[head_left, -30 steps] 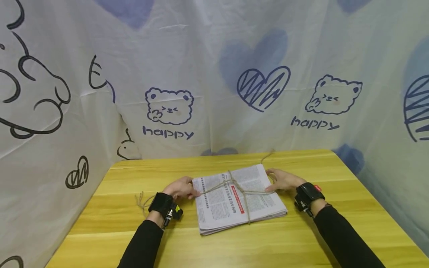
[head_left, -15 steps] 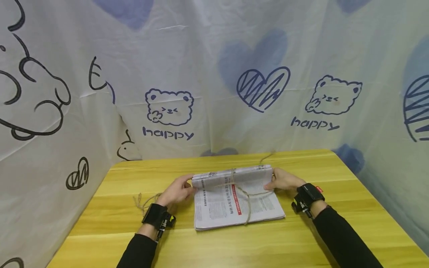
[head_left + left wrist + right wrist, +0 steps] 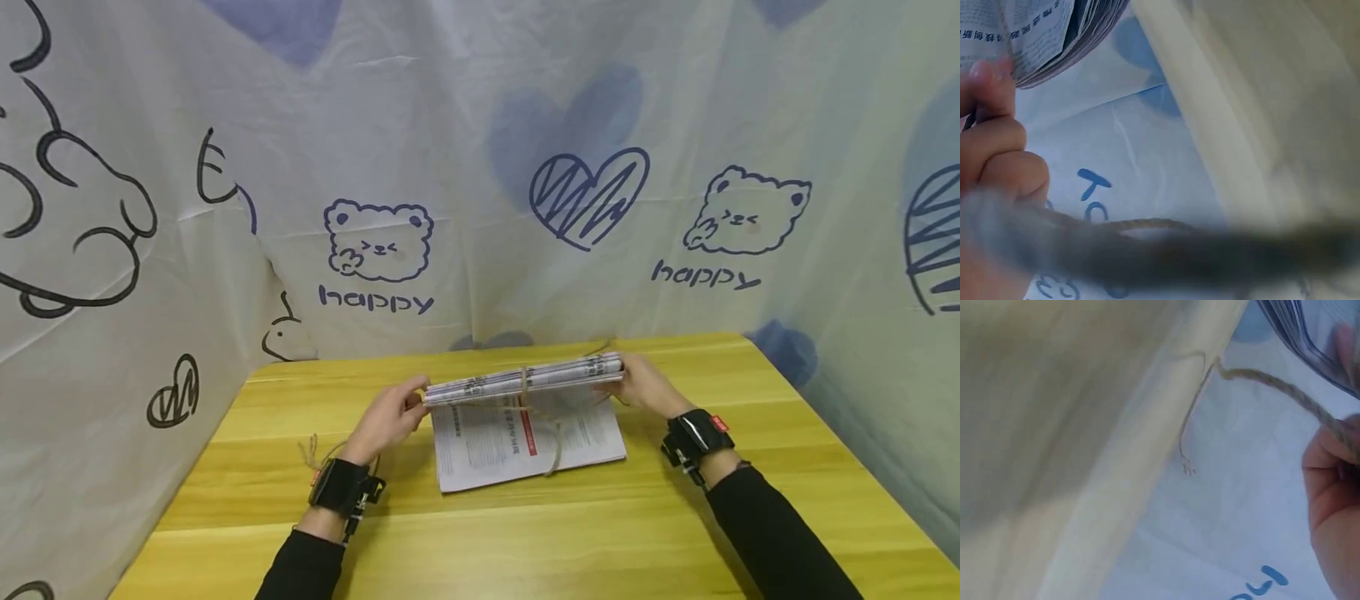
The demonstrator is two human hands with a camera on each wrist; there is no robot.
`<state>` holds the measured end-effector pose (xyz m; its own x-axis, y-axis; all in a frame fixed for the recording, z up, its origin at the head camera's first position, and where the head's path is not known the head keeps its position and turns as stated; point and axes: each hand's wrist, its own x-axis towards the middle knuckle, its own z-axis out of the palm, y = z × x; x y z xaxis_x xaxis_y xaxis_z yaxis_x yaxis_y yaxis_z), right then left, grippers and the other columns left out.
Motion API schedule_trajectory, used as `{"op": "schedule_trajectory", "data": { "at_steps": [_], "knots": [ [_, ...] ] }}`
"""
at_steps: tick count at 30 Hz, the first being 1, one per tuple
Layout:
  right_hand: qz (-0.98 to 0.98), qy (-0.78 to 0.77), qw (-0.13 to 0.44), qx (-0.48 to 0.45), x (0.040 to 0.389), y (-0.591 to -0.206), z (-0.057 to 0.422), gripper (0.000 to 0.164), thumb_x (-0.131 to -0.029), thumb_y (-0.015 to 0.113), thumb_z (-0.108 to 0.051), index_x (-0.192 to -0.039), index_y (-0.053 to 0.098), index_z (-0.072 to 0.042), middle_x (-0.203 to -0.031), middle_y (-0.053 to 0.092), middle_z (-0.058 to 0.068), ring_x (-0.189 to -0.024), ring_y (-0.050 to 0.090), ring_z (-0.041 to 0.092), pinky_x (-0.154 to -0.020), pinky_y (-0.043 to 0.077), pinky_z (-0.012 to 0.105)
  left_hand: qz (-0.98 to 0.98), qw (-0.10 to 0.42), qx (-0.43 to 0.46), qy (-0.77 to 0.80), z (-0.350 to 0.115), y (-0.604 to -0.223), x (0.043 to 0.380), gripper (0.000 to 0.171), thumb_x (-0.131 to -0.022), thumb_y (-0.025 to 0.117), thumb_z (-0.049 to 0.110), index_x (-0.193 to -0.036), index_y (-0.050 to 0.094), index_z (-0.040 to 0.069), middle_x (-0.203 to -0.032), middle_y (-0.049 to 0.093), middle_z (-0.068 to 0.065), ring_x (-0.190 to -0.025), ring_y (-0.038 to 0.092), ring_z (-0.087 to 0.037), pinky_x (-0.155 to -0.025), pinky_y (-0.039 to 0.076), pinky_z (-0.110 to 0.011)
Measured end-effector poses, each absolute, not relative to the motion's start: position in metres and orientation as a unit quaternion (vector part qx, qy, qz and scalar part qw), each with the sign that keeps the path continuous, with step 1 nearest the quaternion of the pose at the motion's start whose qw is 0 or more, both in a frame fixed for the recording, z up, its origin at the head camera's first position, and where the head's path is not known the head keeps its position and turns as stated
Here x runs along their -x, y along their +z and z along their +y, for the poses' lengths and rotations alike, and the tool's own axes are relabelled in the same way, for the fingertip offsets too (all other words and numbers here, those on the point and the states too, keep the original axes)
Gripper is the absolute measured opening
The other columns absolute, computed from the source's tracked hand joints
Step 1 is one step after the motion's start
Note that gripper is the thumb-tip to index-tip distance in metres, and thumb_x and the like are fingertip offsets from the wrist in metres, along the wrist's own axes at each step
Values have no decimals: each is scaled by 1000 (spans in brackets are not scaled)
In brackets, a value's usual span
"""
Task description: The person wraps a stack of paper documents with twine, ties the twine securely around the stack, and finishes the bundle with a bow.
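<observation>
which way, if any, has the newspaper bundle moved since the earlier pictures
Yes: in the head view, the newspaper bundle has shifted toward the far edge of the table, its far side tipped up.

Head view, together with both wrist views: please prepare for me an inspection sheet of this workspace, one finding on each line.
Surface: yellow wood-grain table; spills: nothing seen.
Job's things: newspaper stack, far edge raised; twine crosses it.
Clutter: nothing seen, apart from loose twine ends at left and back.
Grips: left grip holds the stack's left end; right grip holds the right end, twine meeting it.
Cables: short black parts on the wrist devices; cannot tell whether cables.
Surroundings: white cloth printed with hearts and bears.
</observation>
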<state>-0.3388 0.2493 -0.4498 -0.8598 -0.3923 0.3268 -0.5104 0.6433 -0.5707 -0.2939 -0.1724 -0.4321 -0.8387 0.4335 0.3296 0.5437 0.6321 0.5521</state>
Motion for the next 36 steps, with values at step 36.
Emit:
{"op": "schedule_trajectory", "data": {
  "at_steps": [36],
  "knots": [
    [-873, 361, -115, -307, 315, -460, 285, 40, -77, 59, 17, -105, 54, -12, -79, 62, -2, -63, 56, 3, -57, 46, 21, -892, -187, 312, -269, -151, -434, 259, 27, -81, 78, 8, -95, 59, 22, -58, 37, 10, -47, 30, -5, -48, 25, -20]
  ]
}}
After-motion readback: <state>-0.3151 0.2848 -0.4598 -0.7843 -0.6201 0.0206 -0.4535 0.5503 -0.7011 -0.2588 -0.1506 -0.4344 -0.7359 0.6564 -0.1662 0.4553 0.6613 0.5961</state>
